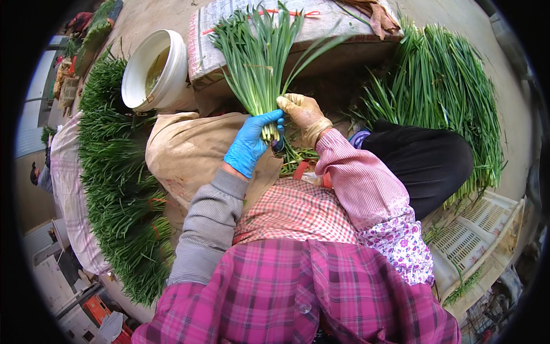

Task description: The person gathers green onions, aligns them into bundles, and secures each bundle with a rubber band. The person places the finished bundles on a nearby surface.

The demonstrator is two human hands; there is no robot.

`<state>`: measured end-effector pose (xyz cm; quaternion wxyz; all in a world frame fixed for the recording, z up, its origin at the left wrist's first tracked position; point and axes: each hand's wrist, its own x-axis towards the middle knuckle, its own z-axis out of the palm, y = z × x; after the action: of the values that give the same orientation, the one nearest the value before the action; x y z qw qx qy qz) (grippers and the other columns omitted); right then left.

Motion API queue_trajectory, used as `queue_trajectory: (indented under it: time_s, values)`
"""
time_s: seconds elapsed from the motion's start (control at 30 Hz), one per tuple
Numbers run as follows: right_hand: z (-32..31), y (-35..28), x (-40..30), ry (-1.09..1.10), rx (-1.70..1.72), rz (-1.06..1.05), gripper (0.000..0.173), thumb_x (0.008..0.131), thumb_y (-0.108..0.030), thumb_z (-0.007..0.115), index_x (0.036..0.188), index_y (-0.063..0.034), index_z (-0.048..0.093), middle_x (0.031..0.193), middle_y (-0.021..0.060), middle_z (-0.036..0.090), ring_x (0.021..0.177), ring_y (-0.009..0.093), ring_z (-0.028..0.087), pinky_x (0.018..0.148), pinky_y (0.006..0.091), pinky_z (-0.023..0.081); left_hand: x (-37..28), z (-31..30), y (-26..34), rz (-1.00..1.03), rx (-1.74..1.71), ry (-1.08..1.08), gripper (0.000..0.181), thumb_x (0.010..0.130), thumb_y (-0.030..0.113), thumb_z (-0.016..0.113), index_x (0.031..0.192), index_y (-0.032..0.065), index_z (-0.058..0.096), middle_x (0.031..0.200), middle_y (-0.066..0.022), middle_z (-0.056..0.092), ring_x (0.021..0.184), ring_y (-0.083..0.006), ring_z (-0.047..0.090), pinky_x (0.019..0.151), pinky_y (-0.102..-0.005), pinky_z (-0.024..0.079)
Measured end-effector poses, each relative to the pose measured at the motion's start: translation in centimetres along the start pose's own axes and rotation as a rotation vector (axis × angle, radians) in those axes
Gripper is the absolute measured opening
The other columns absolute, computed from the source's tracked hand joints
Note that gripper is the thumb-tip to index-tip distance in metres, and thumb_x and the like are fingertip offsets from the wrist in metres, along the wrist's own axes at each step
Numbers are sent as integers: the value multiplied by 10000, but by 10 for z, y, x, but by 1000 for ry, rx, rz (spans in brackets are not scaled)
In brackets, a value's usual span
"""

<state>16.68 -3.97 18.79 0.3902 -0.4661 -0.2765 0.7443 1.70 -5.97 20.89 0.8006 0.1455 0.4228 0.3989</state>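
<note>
A bunch of long flat green leaves, probably garlic chives [260,81], stands upright in front of me, pale stem ends downward. My left hand [253,135], in a blue disposable glove, is wrapped around its lower stems. At the bunch's right edge, my right hand [304,112] in a yellowish rubber glove pinches a stalk whose long leaf [316,53] leans away to the right. Whether that stalk is loose from the bunch I cannot tell. Behind the leaf tips, red ties [296,13] lie on a low surface covered with woven sacking [206,51].
A white bucket [174,81] with liquid stands left of the covered surface. Tied bunches of greens [124,185] line my left side. A large pile of loose chives [447,86] lies right, near a plastic crate [468,236]. A brown cloth [378,17] lies at the back; people appear far left.
</note>
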Motion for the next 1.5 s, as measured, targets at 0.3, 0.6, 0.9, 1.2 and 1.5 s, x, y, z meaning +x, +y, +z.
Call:
queue_trajectory:
  time_s: [0.3, 0.6, 0.9, 1.2, 1.5]
  values:
    - [-11, -4, -2, 232, -52, 6, 165, 852, -154, 670, 966, -39, 639, 781, 4, 633, 648, 77, 551, 594, 229, 471, 2, 2, -10, -165, -307, -51, 354, 850, 20, 525, 1189, -78, 493, 1075, -185, 614, 1004, -282, 623, 808, -402, 553]
    - [1, -20, -9, 402, -338, -532, 140, 832, -161, 675, 908, -52, 629, 742, 1, 602, 657, 71, 528, 627, 241, 462, 3, 10, -19, -16, -151, 44, 316, 812, 63, 570, 1105, -56, 583, 994, -103, 661, 818, -179, 646, 713, -297, 544]
    - [6, -33, 21, 347, -542, -263, 167, 799, -168, 713, 886, -40, 650, 746, 17, 635, 678, 90, 574, 650, 243, 476, 0, 15, -21, 15, -130, 117, 231, 800, 79, 595, 1003, -29, 615, 892, -129, 670, 758, -219, 640, 735, -324, 541]
    - [1, -38, 1, 160, -17, -291, 104, 813, -48, 681, 908, -47, 641, 776, -28, 624, 685, 46, 542, 636, 192, 460, 6, 6, -20, -84, -307, 31, 275, 896, 167, 534, 1111, 1, 583, 965, -113, 664, 794, -189, 642, 703, -317, 551]
    - [18, 2, -62, -207, -191, -535, 115, 889, -29, 584, 1001, -6, 574, 923, 60, 614, 800, 107, 568, 752, 254, 489, 10, 1, -19, -153, -339, -14, 162, 846, 170, 639, 936, 35, 637, 833, -83, 658, 724, -178, 646, 641, -323, 547]
